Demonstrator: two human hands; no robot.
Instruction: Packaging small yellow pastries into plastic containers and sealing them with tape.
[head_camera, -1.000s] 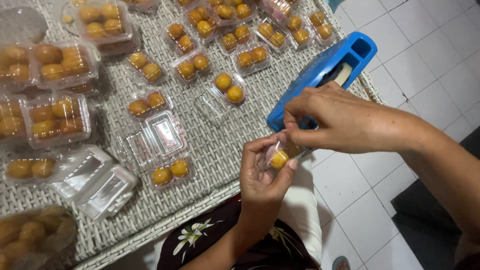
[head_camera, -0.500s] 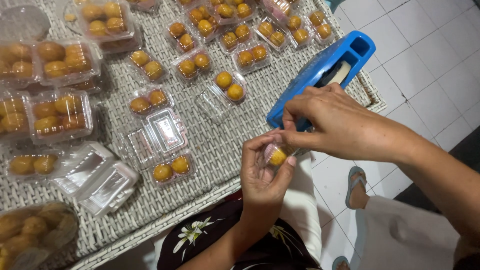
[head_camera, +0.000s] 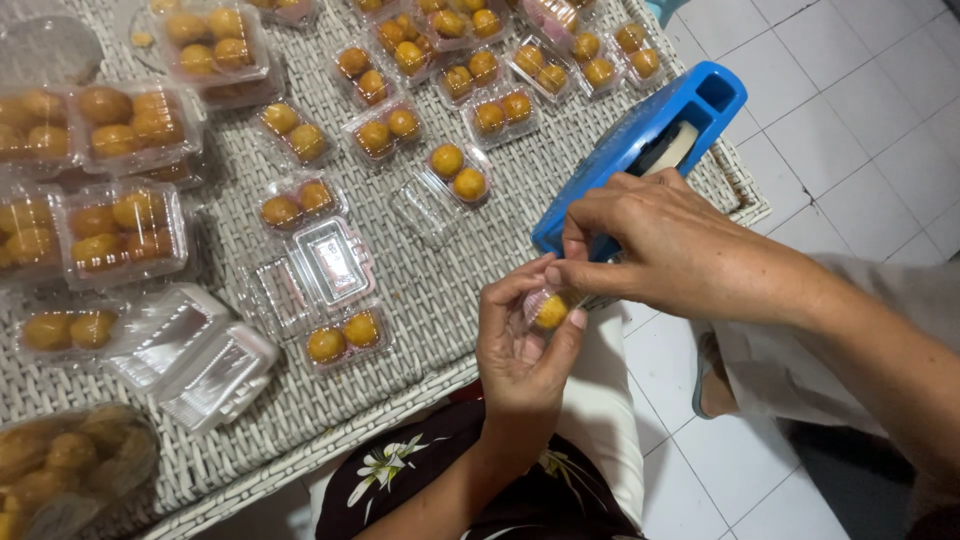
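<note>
Clear plastic catches the light: a small clamshell pack (head_camera: 548, 308) with a golden round pastry inside sits cupped in the left hand (head_camera: 520, 345), thumb and fingers closed round it, just off the wicker table (head_camera: 420, 260) edge. The right hand (head_camera: 650, 245) comes in from the right, fingertips pinched together at the pack's upper edge (what they pinch is too small to tell), the blue tape dispenser (head_camera: 640, 150) right behind it

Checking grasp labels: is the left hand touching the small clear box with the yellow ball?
Touching. The head view shows the left hand with fingers wrapped around the small clear box.
</note>
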